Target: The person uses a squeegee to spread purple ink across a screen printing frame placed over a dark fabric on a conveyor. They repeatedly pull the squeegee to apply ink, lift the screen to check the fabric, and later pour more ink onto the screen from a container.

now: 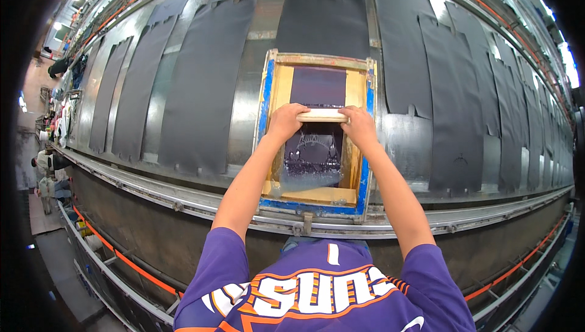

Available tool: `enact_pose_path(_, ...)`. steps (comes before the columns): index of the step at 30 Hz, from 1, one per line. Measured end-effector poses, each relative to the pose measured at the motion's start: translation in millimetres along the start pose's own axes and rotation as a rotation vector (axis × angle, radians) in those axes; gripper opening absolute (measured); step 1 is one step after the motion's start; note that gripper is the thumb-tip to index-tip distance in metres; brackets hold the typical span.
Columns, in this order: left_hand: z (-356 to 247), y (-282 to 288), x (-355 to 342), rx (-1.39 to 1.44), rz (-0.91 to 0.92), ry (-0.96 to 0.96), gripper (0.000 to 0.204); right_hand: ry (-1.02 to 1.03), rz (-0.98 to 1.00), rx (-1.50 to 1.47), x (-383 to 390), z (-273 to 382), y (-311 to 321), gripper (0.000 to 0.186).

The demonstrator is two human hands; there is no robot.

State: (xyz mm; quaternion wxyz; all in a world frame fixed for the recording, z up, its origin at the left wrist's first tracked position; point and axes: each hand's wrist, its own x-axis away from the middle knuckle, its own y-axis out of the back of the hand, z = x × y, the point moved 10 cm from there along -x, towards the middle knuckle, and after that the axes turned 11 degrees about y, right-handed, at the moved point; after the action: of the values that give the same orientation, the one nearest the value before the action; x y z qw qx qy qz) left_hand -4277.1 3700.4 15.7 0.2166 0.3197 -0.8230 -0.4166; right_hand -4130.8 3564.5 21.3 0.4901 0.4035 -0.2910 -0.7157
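Note:
My left hand [288,120] and my right hand [358,123] grip opposite ends of a cream-coloured squeegee bar [323,114] held crosswise over a printing screen. The screen's blue-edged frame [364,180] has yellowish tape inside it and stands on the long metal table, against the near rail. Dark ink [318,91] covers the mesh above the bar; below it, a pale line design and a wet, streaked film show on the dark mesh.
Dark grey fabric panels [207,76] lie in rows along the metal table on both sides. A metal rail [451,220] runs along the near edge, with an orange-lined rail lower down. At the far left, a person [44,161] is beside the aisle.

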Motion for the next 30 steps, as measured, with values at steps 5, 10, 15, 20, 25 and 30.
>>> enact_pose_path(5, 0.1, -32.3, 127.0, -0.075, -0.083, -0.131, 0.042, -0.067, 0.110, -0.039, 111.6, 51.2, -20.8, 0.045)
enact_pose_path(10, -8.4, -28.9, 210.8, -0.051, 0.048, -0.076, 0.047, -0.121, 0.249, -0.108, 173.1, 109.9, -9.9, 0.044)
enact_pose_path(15, 22.8, -23.8, 127.2, 0.105, 0.364, 0.141, 0.048, -0.436, 0.019, -0.585, 139.8, 22.5, 26.8, 0.035)
enact_pose_path(20, 27.4, 2.0, 1.6, 0.087, 0.242, 0.140, 0.041, -0.501, -0.389, -0.167, 133.1, -102.0, 33.3, 0.032)
enact_pose_path(25, 13.5, 0.3, 23.2, 0.023, 0.112, 0.019, 0.049, -0.727, -0.387, -0.573, 138.0, -120.1, -7.4, 0.023)
enact_pose_path(30, -4.0, -24.4, 136.0, -0.033, -0.020, -0.193, 0.056, -0.723, -0.514, -0.478, 138.5, -109.3, 3.3, 0.019)
